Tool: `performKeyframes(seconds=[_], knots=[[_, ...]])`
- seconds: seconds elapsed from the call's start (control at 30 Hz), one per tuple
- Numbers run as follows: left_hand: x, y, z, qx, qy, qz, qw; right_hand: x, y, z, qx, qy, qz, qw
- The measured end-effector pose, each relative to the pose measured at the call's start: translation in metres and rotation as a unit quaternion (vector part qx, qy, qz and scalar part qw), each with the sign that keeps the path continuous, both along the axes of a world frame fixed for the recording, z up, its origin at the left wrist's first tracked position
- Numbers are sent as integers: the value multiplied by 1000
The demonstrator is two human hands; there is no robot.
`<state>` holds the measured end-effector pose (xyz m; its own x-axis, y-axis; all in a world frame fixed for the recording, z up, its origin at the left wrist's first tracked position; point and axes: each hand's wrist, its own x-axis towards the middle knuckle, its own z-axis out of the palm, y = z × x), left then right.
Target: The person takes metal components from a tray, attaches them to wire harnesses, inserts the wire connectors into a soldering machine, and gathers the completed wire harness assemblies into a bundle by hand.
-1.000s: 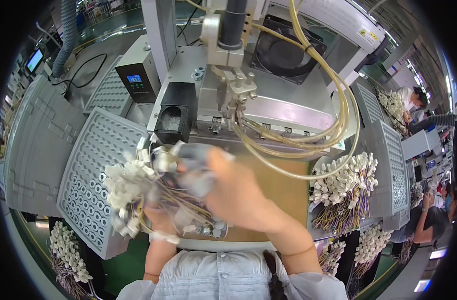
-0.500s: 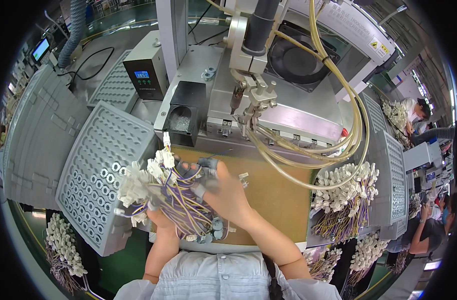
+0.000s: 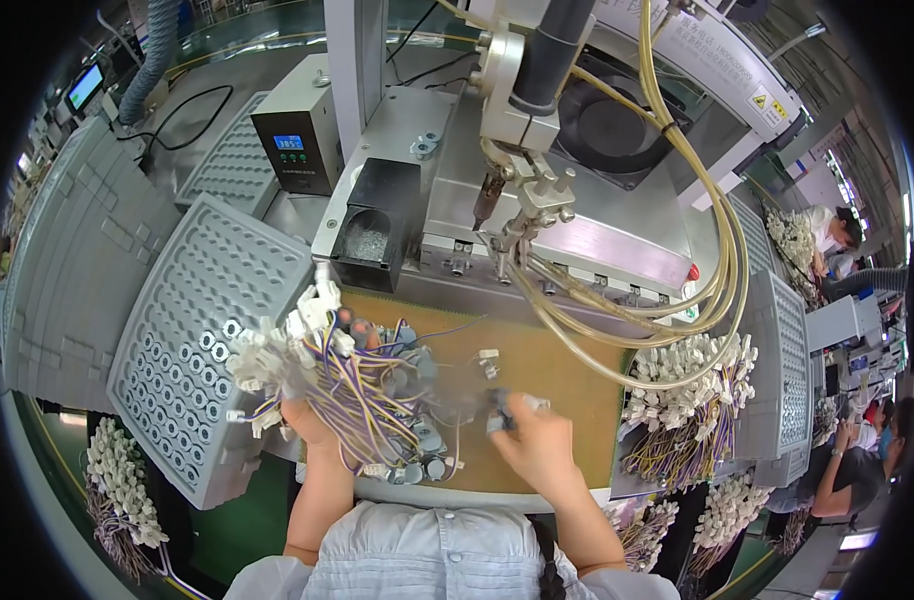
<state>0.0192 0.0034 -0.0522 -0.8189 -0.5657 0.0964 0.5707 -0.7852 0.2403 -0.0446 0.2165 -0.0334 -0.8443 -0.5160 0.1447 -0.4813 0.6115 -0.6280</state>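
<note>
My left hand (image 3: 317,428) is closed around a thick bundle of purple, yellow and white wire harnesses (image 3: 362,405). White plastic connectors (image 3: 267,360) crowd the bundle's left end, and small round grey metal parts (image 3: 417,468) hang at its right and lower end. To the right of the bundle, my right hand (image 3: 537,440) has its fingers drawn together, with grey covers on the fingertips. A grey blur lies between it and the bundle, so what its fingers hold, if anything, cannot be made out. A small white connector (image 3: 489,360) lies on the brown work mat (image 3: 577,400) beyond this hand.
A soldering machine (image 3: 537,200) with yellowish tubes (image 3: 722,260) stands ahead, beside a black box (image 3: 372,235) and a control unit (image 3: 295,140). A grey tray (image 3: 202,300) of round parts sits left. More harness bundles (image 3: 682,400) lie right. Other people (image 3: 842,470) work far right.
My right hand has come away from the wire bundle, moving right and toward me. My left hand still grips the bundle in about the same place. The view has shifted slightly.
</note>
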Motion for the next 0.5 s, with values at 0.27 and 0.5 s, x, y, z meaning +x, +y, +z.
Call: performKeyframes(seconds=[0.27,0.5], knots=[[0,11,8,-167,-30,-61,984,7,-75,33,-130,-30,250,959],[39,-24,-90,-197,-224,37,954,1,-90,50,-177,-87,334,922]])
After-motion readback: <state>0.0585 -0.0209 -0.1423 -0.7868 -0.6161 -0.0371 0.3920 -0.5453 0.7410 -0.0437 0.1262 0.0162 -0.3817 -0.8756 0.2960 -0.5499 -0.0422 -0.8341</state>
